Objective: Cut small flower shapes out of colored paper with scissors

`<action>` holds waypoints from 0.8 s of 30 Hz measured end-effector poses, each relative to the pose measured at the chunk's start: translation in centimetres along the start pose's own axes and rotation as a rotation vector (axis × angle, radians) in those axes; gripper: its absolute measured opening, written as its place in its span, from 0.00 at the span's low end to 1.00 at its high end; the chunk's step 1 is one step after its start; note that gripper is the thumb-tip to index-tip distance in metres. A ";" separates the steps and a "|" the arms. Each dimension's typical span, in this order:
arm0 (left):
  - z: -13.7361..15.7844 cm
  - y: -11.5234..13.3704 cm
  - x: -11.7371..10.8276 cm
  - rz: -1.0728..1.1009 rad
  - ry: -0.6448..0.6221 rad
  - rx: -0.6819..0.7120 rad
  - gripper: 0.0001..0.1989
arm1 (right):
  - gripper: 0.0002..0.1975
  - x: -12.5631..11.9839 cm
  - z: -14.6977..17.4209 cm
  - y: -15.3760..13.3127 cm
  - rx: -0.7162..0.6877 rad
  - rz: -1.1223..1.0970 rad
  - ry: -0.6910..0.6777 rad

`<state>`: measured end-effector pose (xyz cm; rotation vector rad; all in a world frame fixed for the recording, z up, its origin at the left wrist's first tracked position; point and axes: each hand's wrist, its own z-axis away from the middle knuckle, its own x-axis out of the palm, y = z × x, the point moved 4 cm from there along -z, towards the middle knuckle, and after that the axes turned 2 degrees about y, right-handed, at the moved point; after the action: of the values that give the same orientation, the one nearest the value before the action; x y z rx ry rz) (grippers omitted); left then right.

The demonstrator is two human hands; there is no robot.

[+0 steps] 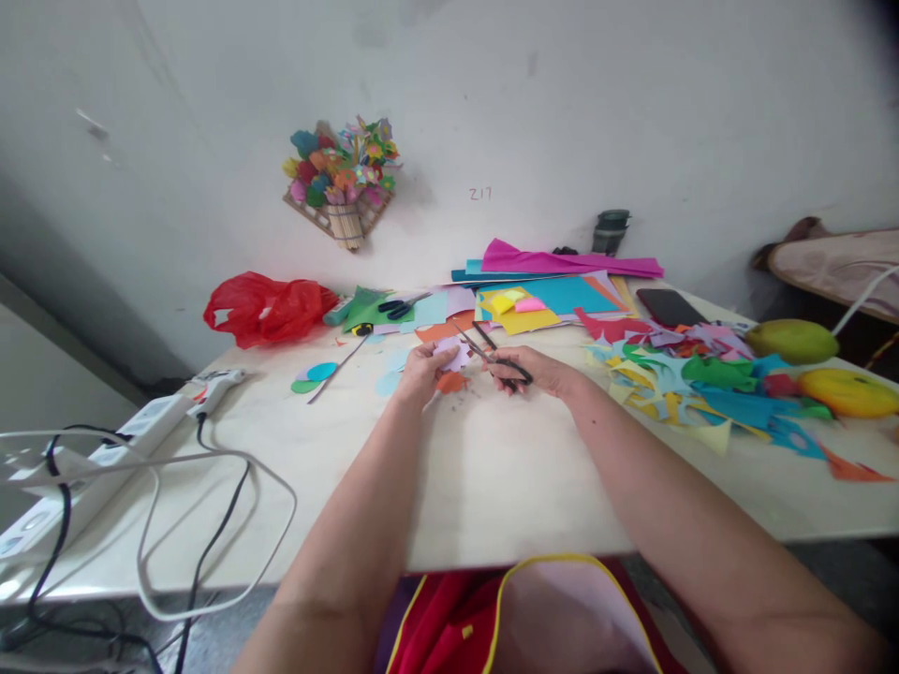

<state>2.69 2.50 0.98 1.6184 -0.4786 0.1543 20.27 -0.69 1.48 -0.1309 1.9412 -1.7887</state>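
In the middle of the table my left hand (pixel 421 371) pinches a small piece of lilac paper (pixel 454 355) by its left side. My right hand (pixel 526 367) is closed round the dark handles of a pair of scissors (pixel 484 348). The blades are spread apart and point up and left, close beside the lilac paper's right edge. An orange paper piece (pixel 450 382) lies just below the lilac one, with tiny scraps on the table around it. Orange paper (pixel 444 331) lies behind my left hand.
Coloured scraps (pixel 723 374), a phone (pixel 669 307) and yellow fruit (pixel 847 391) are at right. Paper sheets (pixel 582 296) and a dark cup (pixel 610 231) stand behind. A second pair of scissors (pixel 397 307), a red plastic bag (pixel 271 309) and a power strip (pixel 140 435) with loose cables lie left.
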 end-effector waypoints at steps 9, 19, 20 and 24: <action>0.0 0.0 -0.2 -0.036 0.009 -0.005 0.15 | 0.10 0.3 0.2 -0.5 0.043 0.019 0.032; -0.2 -0.1 -0.3 -0.055 0.018 -0.003 0.14 | 0.15 0.3 -0.1 0.0 0.009 0.001 0.016; -0.2 -0.1 -0.2 -0.055 0.018 -0.005 0.14 | 0.15 0.3 -0.2 0.1 0.006 0.004 0.016; 0.0 -0.1 -0.1 -0.037 0.002 -0.013 0.15 | 0.14 0.2 -0.4 0.4 0.002 0.010 0.032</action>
<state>2.67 2.53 0.90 1.6133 -0.4468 0.1244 20.04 -0.35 1.09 -0.0921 1.9589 -1.7959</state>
